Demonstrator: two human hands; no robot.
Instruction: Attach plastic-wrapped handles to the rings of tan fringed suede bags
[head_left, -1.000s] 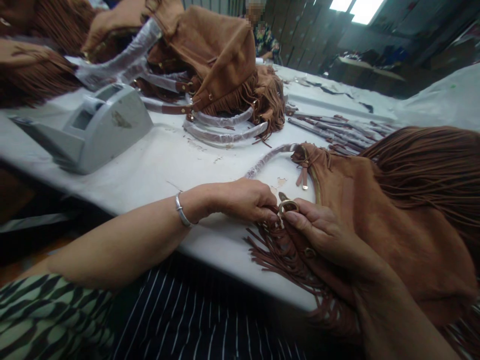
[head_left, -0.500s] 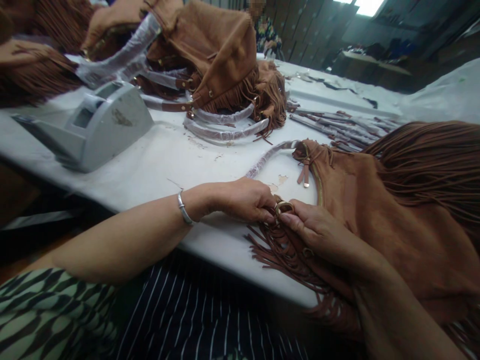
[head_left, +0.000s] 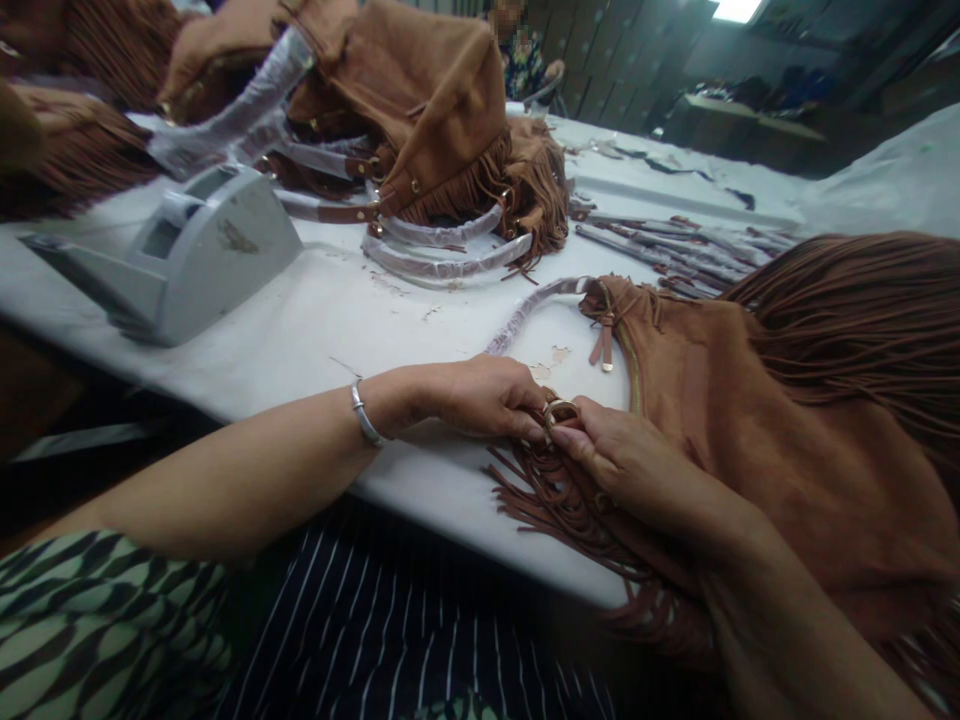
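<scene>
A brown suede fringed bag (head_left: 757,420) lies at the near edge of the white table (head_left: 337,320), its fringe hanging over the edge. My left hand (head_left: 480,398) and my right hand (head_left: 634,462) meet at a gold metal ring (head_left: 559,410) on the bag's corner. Both hands pinch the ring and the leather around it, fingertips pressed together. A silver bangle sits on my left wrist. The bag's plastic-wrapped handle (head_left: 529,310) curves across the table just beyond my hands.
A grey tape dispenser (head_left: 180,250) stands at the left. A pile of similar brown fringed bags (head_left: 442,120) with wrapped handles fills the back. Loose wrapped straps (head_left: 675,250) lie at the back right. Another person sits far behind the pile.
Both hands and the ring have shifted slightly left on the bag's corner; the grip stays the same.
</scene>
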